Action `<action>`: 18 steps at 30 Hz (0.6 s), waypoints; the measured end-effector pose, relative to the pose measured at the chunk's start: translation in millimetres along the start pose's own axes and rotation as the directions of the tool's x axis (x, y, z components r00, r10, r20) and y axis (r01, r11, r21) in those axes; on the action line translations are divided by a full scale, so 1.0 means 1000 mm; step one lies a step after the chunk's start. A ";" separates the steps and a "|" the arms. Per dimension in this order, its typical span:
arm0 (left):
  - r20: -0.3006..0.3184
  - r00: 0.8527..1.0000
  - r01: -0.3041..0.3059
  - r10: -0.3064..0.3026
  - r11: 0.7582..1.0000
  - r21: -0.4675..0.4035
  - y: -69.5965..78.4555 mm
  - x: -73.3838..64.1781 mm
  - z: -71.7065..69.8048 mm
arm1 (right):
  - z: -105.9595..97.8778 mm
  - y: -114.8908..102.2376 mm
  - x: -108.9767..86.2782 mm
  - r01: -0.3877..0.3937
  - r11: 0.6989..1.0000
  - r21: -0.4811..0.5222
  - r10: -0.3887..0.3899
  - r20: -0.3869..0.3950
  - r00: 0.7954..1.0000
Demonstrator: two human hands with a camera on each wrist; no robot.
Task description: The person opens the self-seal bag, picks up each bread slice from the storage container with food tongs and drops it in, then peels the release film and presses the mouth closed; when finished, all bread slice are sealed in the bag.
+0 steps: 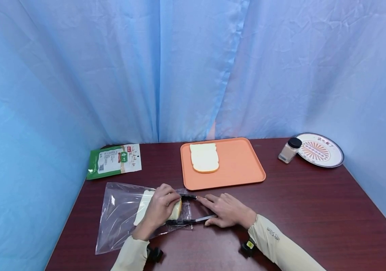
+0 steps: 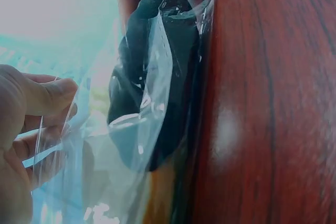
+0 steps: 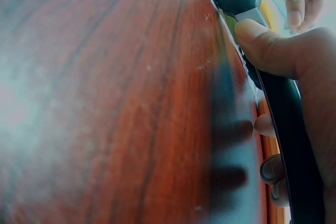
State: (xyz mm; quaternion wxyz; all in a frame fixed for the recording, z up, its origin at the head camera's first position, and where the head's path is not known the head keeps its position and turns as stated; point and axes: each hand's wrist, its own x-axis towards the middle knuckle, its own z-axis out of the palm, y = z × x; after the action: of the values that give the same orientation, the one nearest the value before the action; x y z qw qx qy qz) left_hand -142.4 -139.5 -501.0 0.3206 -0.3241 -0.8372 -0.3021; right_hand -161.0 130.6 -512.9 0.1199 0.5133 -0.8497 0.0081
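Observation:
A clear plastic bag (image 1: 115,222) lies at the front left of the table with white bread (image 1: 143,205) inside. My left hand (image 1: 159,207) is over the bag's right end; in the left wrist view its fingertips (image 2: 65,88) pinch the clear film. From the right, my right hand (image 1: 228,210) holds a pair of tongs (image 1: 205,218) with thumb and fingers on the two arms. The tongs stand spread, their black tips (image 1: 178,222) in the bag's mouth, one on each side of the bread's crust edge. The left hand hides part of the bread.
Behind the hands, an orange tray (image 1: 240,165) holds one slice of bread (image 1: 204,157). A green and white packet (image 1: 115,161) lies at the back left. A black-lidded jar (image 1: 287,152) and a patterned plate (image 1: 330,158) are at the back right, before blue curtains (image 1: 193,67).

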 end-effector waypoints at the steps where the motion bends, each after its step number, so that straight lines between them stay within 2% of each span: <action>1: 0.003 1.000 -0.004 0.004 1.000 0.010 0.001 0.001 0.000 | 0.000 0.000 0.000 0.001 1.000 0.000 -0.001 -0.002 1.000; 10: 0.022 0.999 -0.044 0.042 0.994 0.096 0.006 0.004 0.001 | 0.001 0.000 0.000 0.005 1.000 -0.012 -0.005 -0.015 1.000; 18: -0.033 0.999 -0.024 0.027 0.997 0.067 0.001 0.001 -0.002 | 0.002 0.001 -0.001 0.004 1.000 0.006 -0.004 -0.021 1.000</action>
State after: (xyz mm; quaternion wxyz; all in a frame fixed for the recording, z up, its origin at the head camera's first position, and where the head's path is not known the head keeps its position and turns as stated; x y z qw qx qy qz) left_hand -141.8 -140.0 -498.2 0.3492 -0.3187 -0.8370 -0.2756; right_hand -162.0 132.0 -515.0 0.1271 0.5154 -0.8473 0.0158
